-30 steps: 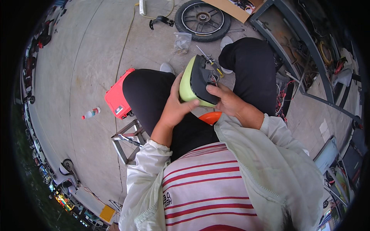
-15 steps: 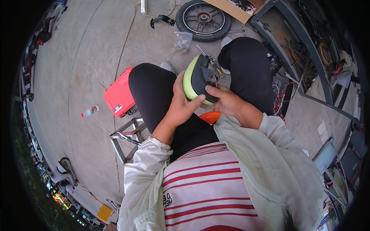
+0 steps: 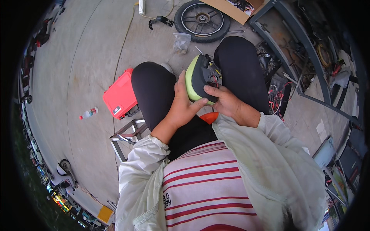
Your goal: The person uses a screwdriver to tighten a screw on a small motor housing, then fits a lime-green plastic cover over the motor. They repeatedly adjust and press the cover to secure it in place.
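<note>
1. The left hand point(image 3: 181, 107) grips the lime-green casing point(image 3: 197, 79) from its left side, thumb pressed against the lower edge.
2. The right hand point(image 3: 223, 101) closes on the same casing from five o'clock, fingers laid across its open dark inside with wires.
3. The casing sits tilted between the knees, above the lap.
4. A red case point(image 3: 120, 93) lies on the concrete at nine o'clock of the casing; a wheel point(image 3: 202, 19) lies at twelve o'clock, and a plastic bottle point(image 3: 88, 113) further left.
</note>
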`<state>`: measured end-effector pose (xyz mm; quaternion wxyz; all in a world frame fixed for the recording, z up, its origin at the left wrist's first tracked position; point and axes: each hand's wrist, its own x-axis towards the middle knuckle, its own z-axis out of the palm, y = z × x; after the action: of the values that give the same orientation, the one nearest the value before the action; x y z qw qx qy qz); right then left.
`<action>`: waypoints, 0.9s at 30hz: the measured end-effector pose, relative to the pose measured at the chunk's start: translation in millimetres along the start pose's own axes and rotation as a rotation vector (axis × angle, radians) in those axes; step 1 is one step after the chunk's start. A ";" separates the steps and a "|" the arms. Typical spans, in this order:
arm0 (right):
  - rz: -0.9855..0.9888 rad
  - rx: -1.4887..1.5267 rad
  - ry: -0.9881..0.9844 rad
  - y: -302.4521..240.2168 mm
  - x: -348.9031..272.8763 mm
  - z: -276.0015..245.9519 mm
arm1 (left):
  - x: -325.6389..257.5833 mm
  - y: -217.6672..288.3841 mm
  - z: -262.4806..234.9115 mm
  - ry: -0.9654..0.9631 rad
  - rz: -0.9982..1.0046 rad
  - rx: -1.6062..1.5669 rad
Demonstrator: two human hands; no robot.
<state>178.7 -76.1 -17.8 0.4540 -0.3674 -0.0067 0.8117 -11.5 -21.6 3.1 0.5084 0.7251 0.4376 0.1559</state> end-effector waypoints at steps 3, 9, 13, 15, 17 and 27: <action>-0.066 0.000 0.007 5.2 -1.8 -0.1 | -2.9 -2.9 3.6 0.057 0.088 -0.114; -0.280 -0.216 -0.039 14.7 -0.2 -3.7 | 9.4 -16.5 2.3 0.243 -0.131 -0.714; -0.266 -0.286 -0.062 14.8 -7.4 -11.1 | 15.1 -34.7 -1.5 0.211 -0.243 -0.720; -0.241 -0.291 -0.083 10.9 -12.2 -9.4 | 15.2 -15.5 -0.2 0.185 -0.186 -0.758; -0.181 -0.252 -0.134 5.0 -20.1 -1.8 | 14.5 -4.3 -2.0 0.110 -0.138 -0.785; 0.024 -0.271 -0.196 12.0 -18.7 -3.5 | 6.4 2.1 -11.0 0.063 -0.497 -1.102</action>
<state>178.0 -98.1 -13.5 0.3876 -0.3441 -0.1558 0.8409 -14.2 -10.0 8.4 0.8171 0.2261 0.4634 0.2577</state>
